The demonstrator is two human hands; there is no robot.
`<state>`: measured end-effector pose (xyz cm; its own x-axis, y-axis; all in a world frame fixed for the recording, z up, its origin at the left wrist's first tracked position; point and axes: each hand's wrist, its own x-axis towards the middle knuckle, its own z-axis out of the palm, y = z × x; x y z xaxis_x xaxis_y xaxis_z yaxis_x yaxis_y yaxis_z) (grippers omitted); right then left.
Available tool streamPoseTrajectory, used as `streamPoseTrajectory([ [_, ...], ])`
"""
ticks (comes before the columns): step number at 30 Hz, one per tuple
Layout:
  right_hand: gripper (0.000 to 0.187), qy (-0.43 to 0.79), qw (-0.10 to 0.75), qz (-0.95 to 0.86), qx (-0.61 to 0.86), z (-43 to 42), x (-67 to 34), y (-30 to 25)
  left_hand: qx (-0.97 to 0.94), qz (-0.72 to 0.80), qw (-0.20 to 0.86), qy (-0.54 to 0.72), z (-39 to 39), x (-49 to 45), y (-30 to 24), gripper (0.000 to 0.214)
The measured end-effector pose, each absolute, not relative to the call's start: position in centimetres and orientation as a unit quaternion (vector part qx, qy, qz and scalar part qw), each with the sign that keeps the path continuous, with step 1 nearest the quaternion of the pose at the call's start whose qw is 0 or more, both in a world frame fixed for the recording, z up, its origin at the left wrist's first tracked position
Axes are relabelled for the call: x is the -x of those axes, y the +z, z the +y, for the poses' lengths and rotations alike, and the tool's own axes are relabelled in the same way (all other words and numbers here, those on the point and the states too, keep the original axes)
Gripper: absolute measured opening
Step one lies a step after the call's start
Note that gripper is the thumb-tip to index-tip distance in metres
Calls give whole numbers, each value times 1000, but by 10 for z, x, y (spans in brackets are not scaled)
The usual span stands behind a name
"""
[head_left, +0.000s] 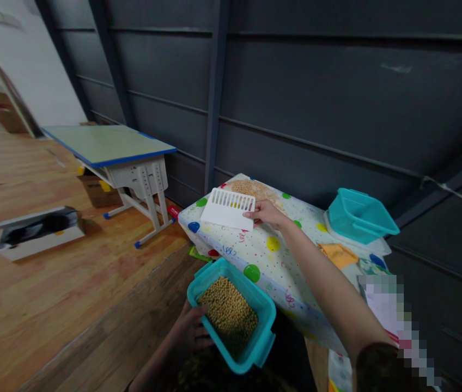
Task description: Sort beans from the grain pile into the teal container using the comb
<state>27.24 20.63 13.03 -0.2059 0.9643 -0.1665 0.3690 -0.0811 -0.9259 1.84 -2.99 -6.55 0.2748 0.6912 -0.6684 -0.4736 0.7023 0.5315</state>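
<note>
My left hand [192,331] clasps tub [264,306] mouth-up below table [263,264] edge, keeping beans [229,316] in; right hand [266,212] pinches scraper [225,215] near grain [255,189].

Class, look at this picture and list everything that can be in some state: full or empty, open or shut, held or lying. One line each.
Teal rectangular plastic box: lidless, filled with tan beans, held beside the table edge by the left hand.
White slotted plastic scraper: gripped by the right hand above the spotted tablecloth.
Second teal plastic box: open, looks empty.
Loose tan beans: heaped on the cloth behind the scraper.
</note>
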Motion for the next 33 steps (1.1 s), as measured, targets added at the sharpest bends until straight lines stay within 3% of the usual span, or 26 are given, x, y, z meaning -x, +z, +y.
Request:
streamPoseTrajectory([
  [6,13,460,379,-580,556,210,-291,132,-150,489,777,368,-29,-20,-67,94],
  [10,13,356,409,-600,588,210,-297,119,-145,494,774,368,-29,-20,-68,90],
  [18,33,85,293,-724,619,188,-276,97,-149,481,781,369,-33,-18,-68,101],
  [26,31,55,249,-757,601,159,-262,94,-136,496,775,369,-31,-22,-79,97],
  [33,28,52,377,-649,659,170,-309,107,-128,480,782,376,-32,-21,-89,97],
])
